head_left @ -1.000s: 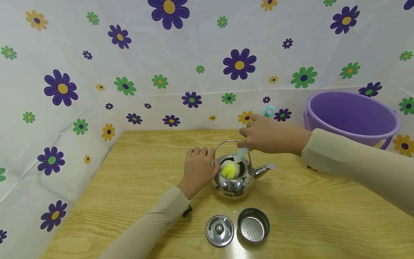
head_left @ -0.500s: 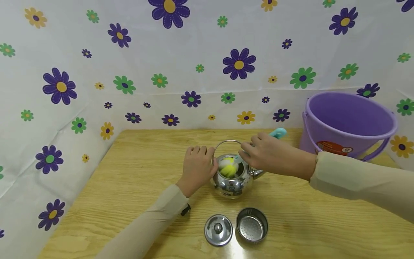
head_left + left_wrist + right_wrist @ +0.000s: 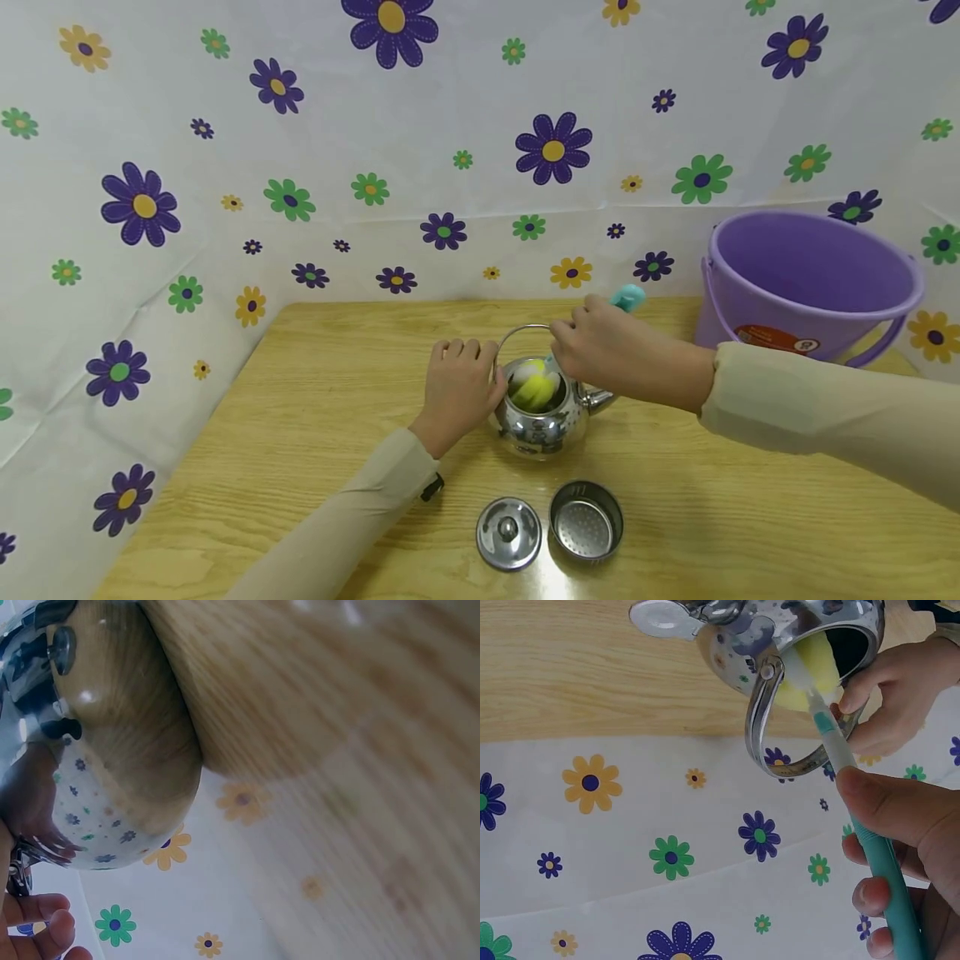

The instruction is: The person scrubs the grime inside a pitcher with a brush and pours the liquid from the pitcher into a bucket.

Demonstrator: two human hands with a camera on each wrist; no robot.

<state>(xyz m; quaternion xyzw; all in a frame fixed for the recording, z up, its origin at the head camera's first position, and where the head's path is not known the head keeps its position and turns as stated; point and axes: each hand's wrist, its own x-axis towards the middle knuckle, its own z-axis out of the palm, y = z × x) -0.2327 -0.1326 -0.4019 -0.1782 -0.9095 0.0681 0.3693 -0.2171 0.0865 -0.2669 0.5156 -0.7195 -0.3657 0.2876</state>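
Observation:
A shiny steel teapot (image 3: 536, 433) stands lidless on the wooden table, its spout toward the right. At its left side my left hand (image 3: 461, 387) grips the base of the hoop handle, thumb near the rim. My right hand (image 3: 607, 350) holds a sponge cleaning brush by its turquoise-and-white handle (image 3: 889, 877), fingers wrapped round it. The brush's yellow-and-white sponge head (image 3: 534, 390) sits in the teapot's mouth, with the handle tilted up to the right. In the left wrist view the teapot's round body (image 3: 127, 735) is seen from close by, beside the left fingertips.
In front of the teapot lie its knobbed steel lid (image 3: 508, 533) and a perforated strainer basket (image 3: 587, 527). A purple bucket (image 3: 720, 292) stands at the back right, behind the right forearm. A flowered white cloth (image 3: 450, 100) hangs behind the table (image 3: 337, 358).
My right hand has lowered, and the brush handle has swung from steep to a flatter tilt, then slightly up again. The sponge head has turned within the mouth. The left hand keeps its place.

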